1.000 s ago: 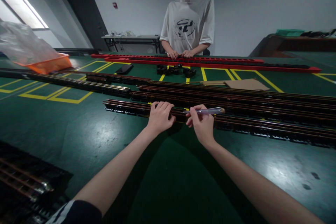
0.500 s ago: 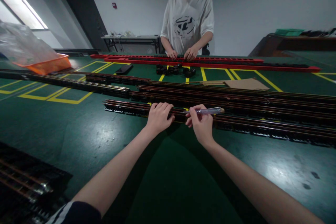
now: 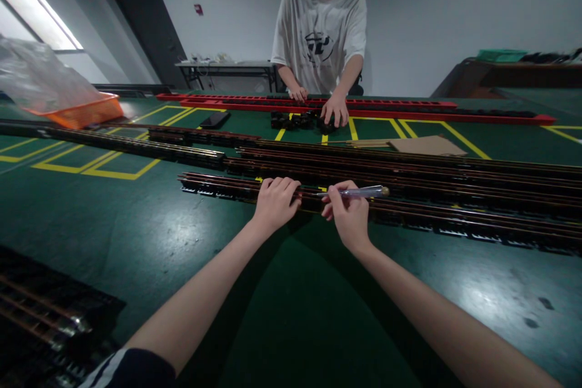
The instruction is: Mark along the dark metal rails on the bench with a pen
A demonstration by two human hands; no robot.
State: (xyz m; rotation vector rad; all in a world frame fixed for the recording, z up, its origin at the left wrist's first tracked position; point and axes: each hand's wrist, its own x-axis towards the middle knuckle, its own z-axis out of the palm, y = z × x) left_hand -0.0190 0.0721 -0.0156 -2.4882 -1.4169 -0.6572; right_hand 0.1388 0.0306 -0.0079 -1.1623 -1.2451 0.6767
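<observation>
My left hand (image 3: 275, 203) is closed over the nearest long black rail (image 3: 218, 186), which carries thin copper-coloured strips along its length. Its fingers wrap over the far side of the rail. Just to the right, my right hand (image 3: 350, 215) pinches a slim screwdriver (image 3: 364, 192) with a clear handle. The shaft points left, low over the same rail, between my two hands. Whether its tip touches the rail I cannot make out. Behind this rail lie several similar dark rails (image 3: 409, 179), side by side.
Across the green table (image 3: 150, 242), a person in a white shirt (image 3: 318, 42) works at red rails (image 3: 400, 110) with small black parts (image 3: 284, 120). An orange basket (image 3: 91, 110), a phone (image 3: 215, 120) and cardboard (image 3: 427, 145) lie beyond my rails. More rails (image 3: 40, 309) sit at lower left.
The other person's hand on the right side has moved from the red rail down onto the small black parts. My own hands and the screwdriver stay nearly where they were.
</observation>
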